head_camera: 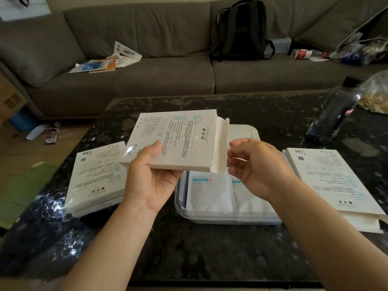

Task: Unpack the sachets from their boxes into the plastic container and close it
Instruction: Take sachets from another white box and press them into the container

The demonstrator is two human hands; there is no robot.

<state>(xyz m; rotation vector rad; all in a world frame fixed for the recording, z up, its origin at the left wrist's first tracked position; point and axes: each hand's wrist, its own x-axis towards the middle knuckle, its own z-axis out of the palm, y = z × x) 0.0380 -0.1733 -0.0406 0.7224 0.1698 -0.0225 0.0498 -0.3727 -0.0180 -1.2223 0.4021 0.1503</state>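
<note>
My left hand (150, 175) grips a flat white box (176, 139) from below, thumb on its printed face, and holds it above the table. The flap at the box's right end stands open. My right hand (255, 164) hovers just right of that open end with its fingers loosely curled, holding nothing that I can see. Under both hands sits the clear plastic container (210, 218) with white sachets (210, 192) lying flat inside. Its white lid (243, 132) lies behind it, partly hidden by the box.
A stack of white boxes (96, 177) lies left of the container, and an opened white box (333, 183) lies to its right. A dark bottle (336, 111) stands at the back right beside a plastic bag (375, 95). Behind the black table (210, 248) is a grey sofa (147, 80).
</note>
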